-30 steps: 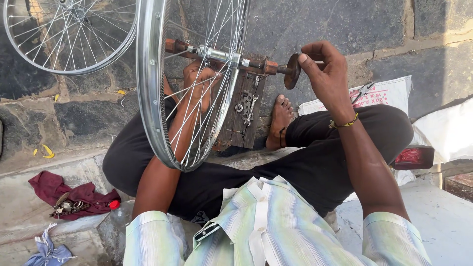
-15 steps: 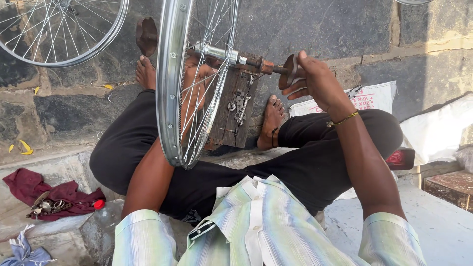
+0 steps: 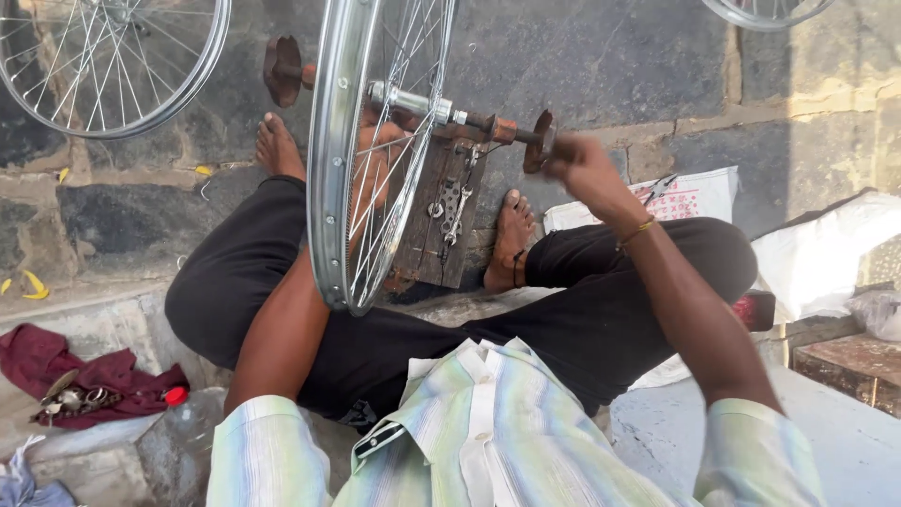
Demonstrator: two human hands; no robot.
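Note:
A silver bicycle wheel rim (image 3: 330, 160) with thin spokes stands upright on an axle (image 3: 441, 113) that rests on a rusty wooden stand (image 3: 441, 221) between my feet. My left hand (image 3: 375, 164) reaches through behind the spokes near the hub, half hidden by them. It seems to rest against the spokes; its grip is unclear. My right hand (image 3: 582, 169), with a thin gold bangle at the wrist, is blurred and closed on the rusty knob (image 3: 542, 141) at the axle's right end. A second rusty disc (image 3: 282, 70) sits at the axle's left end.
Another spoked wheel (image 3: 113, 61) leans on the dark stone wall at top left. A maroon cloth (image 3: 84, 380) with small metal parts lies at lower left. White sacks (image 3: 826, 253) and pliers (image 3: 660, 188) lie to the right. Wrenches (image 3: 450, 207) hang on the stand.
The view has swung so the wheel and stand sit further right and lower. My right hand dropped slightly along the axle's right end and is blurred with motion.

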